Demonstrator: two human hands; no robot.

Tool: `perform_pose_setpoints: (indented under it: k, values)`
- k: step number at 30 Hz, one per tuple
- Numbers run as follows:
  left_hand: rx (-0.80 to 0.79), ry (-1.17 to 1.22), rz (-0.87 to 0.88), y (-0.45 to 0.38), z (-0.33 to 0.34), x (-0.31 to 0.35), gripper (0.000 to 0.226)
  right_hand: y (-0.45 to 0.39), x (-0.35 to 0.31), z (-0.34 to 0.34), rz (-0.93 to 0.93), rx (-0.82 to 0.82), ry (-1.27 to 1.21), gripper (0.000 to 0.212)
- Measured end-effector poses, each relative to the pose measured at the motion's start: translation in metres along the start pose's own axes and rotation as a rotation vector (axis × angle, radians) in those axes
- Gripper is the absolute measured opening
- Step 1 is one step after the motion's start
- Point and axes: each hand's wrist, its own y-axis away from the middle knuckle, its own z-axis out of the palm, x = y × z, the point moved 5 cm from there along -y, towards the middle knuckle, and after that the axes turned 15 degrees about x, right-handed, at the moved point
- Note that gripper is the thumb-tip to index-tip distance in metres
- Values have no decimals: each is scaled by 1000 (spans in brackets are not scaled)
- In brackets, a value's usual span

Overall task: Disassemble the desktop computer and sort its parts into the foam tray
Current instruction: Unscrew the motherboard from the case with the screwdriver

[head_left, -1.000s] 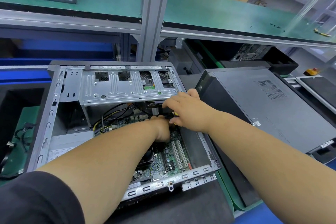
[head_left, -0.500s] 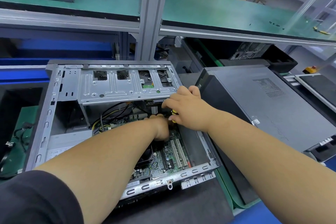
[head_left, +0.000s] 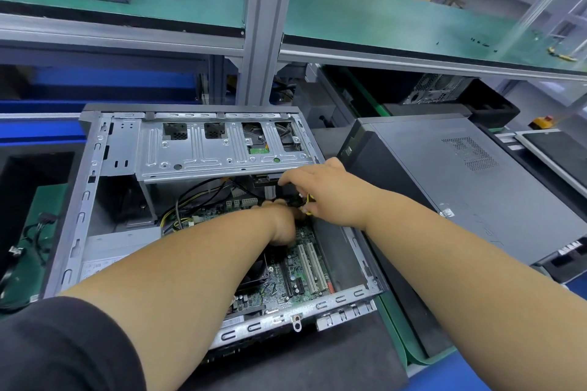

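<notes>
Black sleeve [head_left: 60,346] on left upper arm, short, ending above elbow; plain fabric, soft folds, no visible print or logo. Below sleeve, left forearm bare to wrist. Right arm bare along whole visible length; sleeve on that side out of frame. Left hand [head_left: 284,222] and right hand [head_left: 324,192] bare: no gloves, rings, watch or wrist strap visible. Right hand's fingernails too small to tell.

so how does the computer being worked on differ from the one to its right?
The open computer has its side off, showing the board and cables; the closed computer has its dark vented panel on. Both hands, left and right, reach into the open one; nothing touches the closed one. Both lie flat on their sides.
</notes>
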Motion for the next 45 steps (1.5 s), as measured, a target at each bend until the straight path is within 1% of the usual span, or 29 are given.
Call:
perform_pose_setpoints:
  k: [1, 3, 5, 8, 11, 13, 16, 18, 21, 24, 26, 29, 34, 38, 45]
  values:
    - [-3, -6, -7, 0, 0, 0, 74, 0, 0, -1, 27, 6, -59, 54]
    - [-15, -11, -21, -1, 1, 0, 74, 0, 0, -2, 57, 12, -105, 47]
    - [-23, 4, -50, -2, 2, -1, 74, 2, -1, 1, 40, 6, -38, 37]
    - [-18, 62, -113, 0, 4, -4, 80, 3, -3, 4, -40, 33, 121, 24]
    - [-4, 155, -135, 0, 4, -8, 83, 1, -4, 5, -99, 39, 239, 37]
    - [-2, 146, -117, 1, 4, -8, 81, 0, -4, 2, -121, 80, 297, 40]
    - [-6, 62, -53, 1, 2, -2, 72, 0, -3, 0, -104, 125, 324, 32]
    - [1, 25, -50, 2, 0, -1, 68, 1, -1, 1, -71, 140, 296, 25]
    - [-5, 27, -45, 2, -2, -1, 66, 4, 1, 3, -63, 137, 309, 33]
    - [-25, 36, -63, 3, 0, -1, 69, 4, 1, 4, -106, 124, 338, 26]
    - [-26, 50, -66, 3, 0, -2, 73, 3, 2, 5, -97, 112, 317, 26]
    - [-8, 64, -22, 6, -5, 0, 71, 4, 4, 5, -54, 100, 271, 29]
    - [-20, 78, -36, 6, -4, -1, 67, 6, 6, 3, -36, 103, 294, 25]
    - [7, 85, -29, 5, -4, -1, 70, 7, 6, 0, -23, 129, 306, 24]
    - [8, 108, -17, 4, -4, -1, 66, 10, 4, -9, -6, 140, 299, 24]
